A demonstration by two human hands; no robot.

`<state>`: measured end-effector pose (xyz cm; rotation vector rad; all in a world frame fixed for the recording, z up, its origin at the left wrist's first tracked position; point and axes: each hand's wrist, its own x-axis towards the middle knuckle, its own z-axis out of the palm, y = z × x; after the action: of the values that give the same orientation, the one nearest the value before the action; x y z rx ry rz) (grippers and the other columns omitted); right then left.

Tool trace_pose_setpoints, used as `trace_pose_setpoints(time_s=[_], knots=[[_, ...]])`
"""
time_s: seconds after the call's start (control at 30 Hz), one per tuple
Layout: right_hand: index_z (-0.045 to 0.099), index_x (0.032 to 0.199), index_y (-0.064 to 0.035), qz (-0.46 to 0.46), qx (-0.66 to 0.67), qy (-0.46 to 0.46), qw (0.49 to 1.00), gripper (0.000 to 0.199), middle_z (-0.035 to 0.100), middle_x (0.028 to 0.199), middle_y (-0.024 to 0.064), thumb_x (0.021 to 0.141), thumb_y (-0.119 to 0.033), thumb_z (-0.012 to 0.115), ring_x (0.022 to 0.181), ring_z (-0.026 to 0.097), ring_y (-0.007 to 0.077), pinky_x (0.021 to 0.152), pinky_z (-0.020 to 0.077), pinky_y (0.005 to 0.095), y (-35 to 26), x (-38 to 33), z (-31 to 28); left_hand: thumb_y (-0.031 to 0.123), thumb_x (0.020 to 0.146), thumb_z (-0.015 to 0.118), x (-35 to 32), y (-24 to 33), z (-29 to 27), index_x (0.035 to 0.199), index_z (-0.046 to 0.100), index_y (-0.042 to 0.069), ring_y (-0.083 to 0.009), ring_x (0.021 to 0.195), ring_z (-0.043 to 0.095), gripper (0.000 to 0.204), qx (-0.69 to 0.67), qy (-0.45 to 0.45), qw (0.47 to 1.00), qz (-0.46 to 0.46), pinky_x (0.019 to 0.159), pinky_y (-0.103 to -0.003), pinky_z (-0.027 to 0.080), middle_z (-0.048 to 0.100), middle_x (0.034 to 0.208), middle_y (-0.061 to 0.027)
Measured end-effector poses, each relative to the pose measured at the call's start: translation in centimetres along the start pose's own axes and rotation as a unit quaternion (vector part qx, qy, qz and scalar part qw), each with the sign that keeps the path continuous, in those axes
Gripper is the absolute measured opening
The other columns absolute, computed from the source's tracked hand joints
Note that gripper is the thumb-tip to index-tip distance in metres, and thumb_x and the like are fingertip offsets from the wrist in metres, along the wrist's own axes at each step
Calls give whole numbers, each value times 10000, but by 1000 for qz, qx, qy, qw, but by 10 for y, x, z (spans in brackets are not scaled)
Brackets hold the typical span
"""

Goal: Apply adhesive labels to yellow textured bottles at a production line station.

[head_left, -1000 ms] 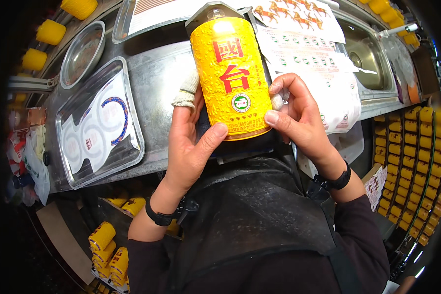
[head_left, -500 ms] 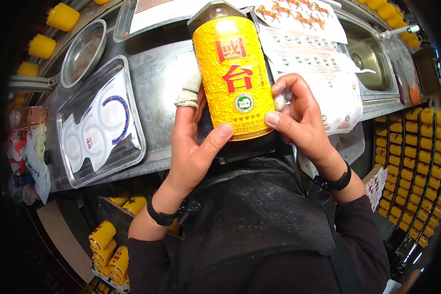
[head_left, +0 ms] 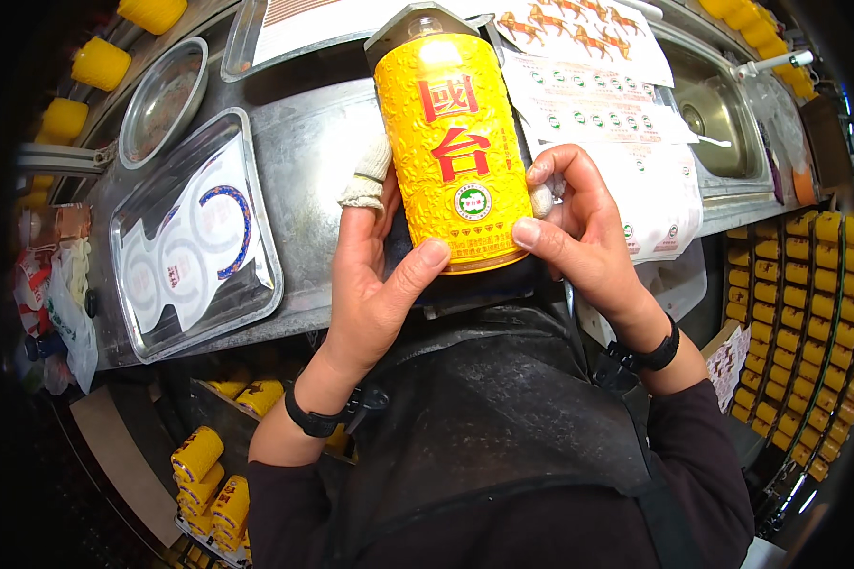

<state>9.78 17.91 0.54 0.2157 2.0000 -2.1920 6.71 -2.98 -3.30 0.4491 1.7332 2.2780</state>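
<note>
Yellow, glossy and embossed, the cylindrical container sits between the two hands at the near edge of the metal counter, its lower end toward the black apron. Through the head camera I see the left hand half curled along one side, thumb on the lower front, a cloth cover on one finger; how its other fingers bear behind, I cannot tell. The right hand is bent in a loose pinch, thumb against the lower right edge; I cannot see how firmly it grips. My main worry is a slip: the thumbs sit low, so if either eases, the container could roll or slide toward the apron. The left thumb is near the round green-and-white seal, so a careless drag might scuff it. A swing rightward could also crease the printed sheets.
</note>
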Motion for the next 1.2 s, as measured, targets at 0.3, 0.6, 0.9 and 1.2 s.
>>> trace_pose_setpoints(time_s=[0.3,0.6,0.9,1.2], knots=[[470,1117,-64,-8,-7,6,1000,415,466,987,-3,815,-112,752,607,408,-38,520,341,118,2,1,0,169,894,658,0,-1,0,1477,212,-76,-305,1421,298,774,-7,-5,1000,2,1178,-412,191,304,1511,-240],[472,1118,-63,-29,-7,1,1000,419,461,992,-3,815,-121,756,624,407,-36,533,347,117,5,2,0,165,892,660,0,-1,0,1485,199,-68,-308,1428,282,787,-3,-3,1000,-2,1180,-411,177,295,1515,-232],[470,1111,-65,1,-20,0,1000,406,463,986,-9,818,-117,746,599,391,-42,525,321,123,0,1,-3,158,901,643,0,0,-1,1488,199,-64,-307,1432,274,769,2,-2,1000,3,1181,-412,173,284,1524,-228],[454,1088,-62,5,18,-8,1000,378,493,955,-1,830,-108,726,605,421,-36,511,324,131,-2,0,1,125,899,657,-1,-1,0,1488,210,-57,-296,1427,288,762,-1,-1,1000,7,1172,-400,198,301,1520,-216]])
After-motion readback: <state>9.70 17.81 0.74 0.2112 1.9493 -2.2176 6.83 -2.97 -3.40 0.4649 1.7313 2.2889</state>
